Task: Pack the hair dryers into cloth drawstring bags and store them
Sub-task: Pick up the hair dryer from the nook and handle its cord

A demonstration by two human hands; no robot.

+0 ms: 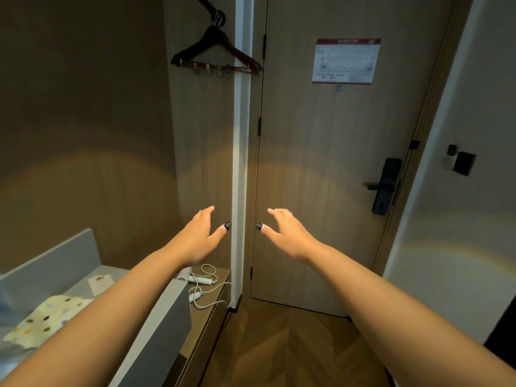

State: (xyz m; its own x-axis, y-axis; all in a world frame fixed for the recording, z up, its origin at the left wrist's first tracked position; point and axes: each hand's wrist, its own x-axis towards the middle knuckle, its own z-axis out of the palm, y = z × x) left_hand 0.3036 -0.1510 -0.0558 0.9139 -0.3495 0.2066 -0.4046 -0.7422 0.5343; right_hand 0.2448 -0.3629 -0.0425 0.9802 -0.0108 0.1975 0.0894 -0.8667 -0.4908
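Observation:
Both arms reach straight out in front of me at chest height. My left hand (pixel 202 236) and my right hand (pixel 283 233) hover apart with fingers relaxed and thumbs pointing toward each other, holding nothing. Below my left hand, on a low wooden shelf (pixel 220 300), lie white cords and a white plug (pixel 205 286); part of a white device shows beside them, mostly hidden by my left forearm. A pale cloth with coloured dots (pixel 47 317) lies on the grey counter (pixel 55 263) at the lower left. No hair dryer shows clearly.
A closed wooden door (pixel 335 163) with a black lock handle (pixel 385 185) and a posted notice (pixel 346 61) stands ahead. Dark hangers (pixel 216 51) hang from a rail at the upper left. A white wall flanks the right; herringbone wood floor (pixel 279 344) lies below.

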